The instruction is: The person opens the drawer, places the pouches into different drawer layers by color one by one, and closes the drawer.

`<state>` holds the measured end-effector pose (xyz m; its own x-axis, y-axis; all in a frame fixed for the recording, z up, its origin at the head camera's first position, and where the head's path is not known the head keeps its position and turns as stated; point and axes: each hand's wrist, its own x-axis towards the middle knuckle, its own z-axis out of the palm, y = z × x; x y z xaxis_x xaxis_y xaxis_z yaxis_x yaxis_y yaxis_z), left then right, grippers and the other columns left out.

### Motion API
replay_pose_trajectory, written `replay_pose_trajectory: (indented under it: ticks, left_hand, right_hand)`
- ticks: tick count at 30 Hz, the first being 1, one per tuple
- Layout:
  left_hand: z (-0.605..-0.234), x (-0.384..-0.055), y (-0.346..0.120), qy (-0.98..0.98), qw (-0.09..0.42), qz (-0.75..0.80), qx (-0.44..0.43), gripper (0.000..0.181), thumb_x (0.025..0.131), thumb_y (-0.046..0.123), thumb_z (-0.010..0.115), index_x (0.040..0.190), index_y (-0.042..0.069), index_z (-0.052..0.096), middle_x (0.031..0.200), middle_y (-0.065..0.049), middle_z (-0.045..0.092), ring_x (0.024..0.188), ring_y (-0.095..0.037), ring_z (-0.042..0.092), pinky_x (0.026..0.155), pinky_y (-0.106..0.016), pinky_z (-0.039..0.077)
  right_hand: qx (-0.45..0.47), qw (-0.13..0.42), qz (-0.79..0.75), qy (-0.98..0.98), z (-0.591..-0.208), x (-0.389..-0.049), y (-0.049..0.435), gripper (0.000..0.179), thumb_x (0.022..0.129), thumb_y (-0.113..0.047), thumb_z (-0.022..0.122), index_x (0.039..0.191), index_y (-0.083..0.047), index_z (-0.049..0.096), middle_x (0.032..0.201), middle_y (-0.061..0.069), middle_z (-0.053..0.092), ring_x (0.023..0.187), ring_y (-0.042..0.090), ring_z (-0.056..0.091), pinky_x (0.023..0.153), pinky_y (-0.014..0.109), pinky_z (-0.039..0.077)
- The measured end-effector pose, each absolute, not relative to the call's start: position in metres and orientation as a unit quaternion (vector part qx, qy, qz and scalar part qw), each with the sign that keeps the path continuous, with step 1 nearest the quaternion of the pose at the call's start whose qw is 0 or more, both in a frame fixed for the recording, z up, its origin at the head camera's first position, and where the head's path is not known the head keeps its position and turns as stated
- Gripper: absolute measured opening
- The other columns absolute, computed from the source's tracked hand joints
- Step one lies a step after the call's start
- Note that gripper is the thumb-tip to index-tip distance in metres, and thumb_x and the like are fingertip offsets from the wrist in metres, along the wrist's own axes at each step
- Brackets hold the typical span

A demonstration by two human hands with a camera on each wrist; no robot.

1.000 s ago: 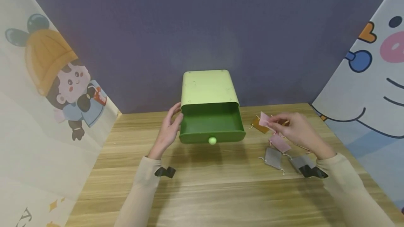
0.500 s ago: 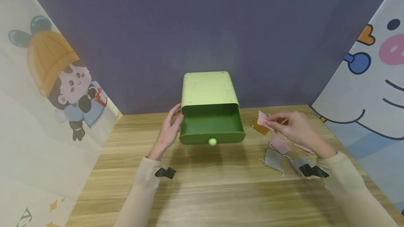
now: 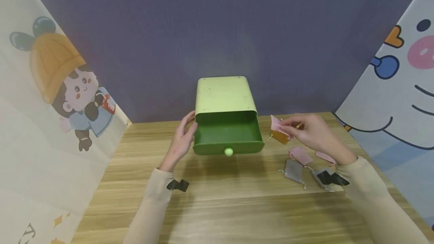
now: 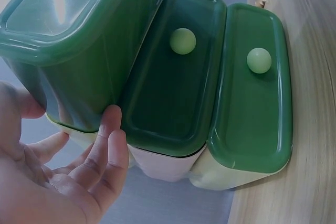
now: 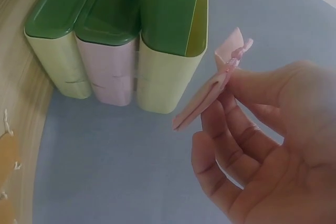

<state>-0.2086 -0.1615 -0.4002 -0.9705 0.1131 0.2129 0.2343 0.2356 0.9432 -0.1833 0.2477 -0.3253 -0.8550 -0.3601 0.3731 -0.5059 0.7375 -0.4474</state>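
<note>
My right hand (image 3: 310, 133) pinches a small pink drawstring pouch (image 3: 276, 124) between thumb and fingers, raised to the right of the drawer cabinet. In the right wrist view the pouch (image 5: 202, 103) looks folded, its gathered cord by the thumb. The cabinet (image 3: 223, 95) is a stack of three drawer units. Its top green drawer (image 3: 210, 149) is pulled out, and the inside shows bare. My left hand (image 3: 179, 140) rests at the left side of the top unit. In the left wrist view its fingertips (image 4: 111, 116) lie beside the pulled-out drawer, loosely spread.
Mustard pouches (image 3: 280, 137) lie right of the cabinet. Nearer me are a pink pouch (image 3: 301, 155), another pink one (image 3: 325, 157) and a grey pouch (image 3: 293, 170), with a second grey one partly under my right wrist. The blue-grey wall (image 3: 220, 29) stands behind the cabinet.
My right hand has moved slightly left and up with the pink pouch, toward the cabinet. The left hand and the drawer stay in place.
</note>
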Motion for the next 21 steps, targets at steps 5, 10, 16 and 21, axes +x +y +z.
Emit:
replay_pose_trajectory:
  ticks: [5, 10, 16, 21]
  left_hand:
    - [-0.4, -0.209, -0.161, -0.784, 0.05, -0.609, -0.112, 0.057, 0.115, 0.031, 0.047, 0.168, 0.018, 0.033, 0.168, -0.016, 0.039, 0.135, -0.042, 0.06, 0.088, -0.034, 0.055]
    - [-0.401, -0.209, -0.161, -0.783, 0.049, -0.609, -0.113, 0.057, 0.115, 0.031, 0.047, 0.168, 0.018, 0.033, 0.169, -0.016, 0.038, 0.136, -0.043, 0.06, 0.089, -0.034, 0.055]
    - [-0.401, -0.209, -0.162, -0.782, 0.05, -0.611, -0.108, 0.056, 0.115, 0.031, 0.046, 0.168, 0.018, 0.033, 0.168, -0.016, 0.039, 0.136, -0.043, 0.059, 0.09, -0.034, 0.055]
    - [-0.401, -0.21, -0.161, -0.781, 0.05, -0.613, -0.111, 0.057, 0.115, 0.03, 0.047, 0.168, 0.018, 0.033, 0.168, -0.017, 0.038, 0.135, -0.043, 0.06, 0.089, -0.034, 0.056]
  right_hand:
    - [0.237, 0.117, 0.281, -0.922, -0.322, -0.185, 0.242, 0.014, 0.099, -0.015, 0.077, 0.11, -0.007, 0.083, 0.085, -0.002, 0.076, 0.074, 0.01, 0.069, 0.07, 0.025, 0.059]
    - [0.245, 0.115, 0.289, -0.918, -0.319, -0.184, 0.237, 0.014, 0.099, -0.014, 0.077, 0.109, -0.008, 0.083, 0.085, -0.002, 0.077, 0.074, 0.009, 0.07, 0.07, 0.025, 0.059]
    - [0.254, 0.108, 0.299, -0.913, -0.317, -0.186, 0.228, 0.013, 0.1, -0.014, 0.077, 0.109, -0.008, 0.084, 0.086, -0.002, 0.076, 0.073, 0.008, 0.068, 0.071, 0.025, 0.059]
    - [0.257, 0.106, 0.298, -0.913, -0.315, -0.189, 0.222, 0.014, 0.099, -0.015, 0.077, 0.109, -0.008, 0.084, 0.084, -0.004, 0.076, 0.072, 0.009, 0.067, 0.068, 0.024, 0.058]
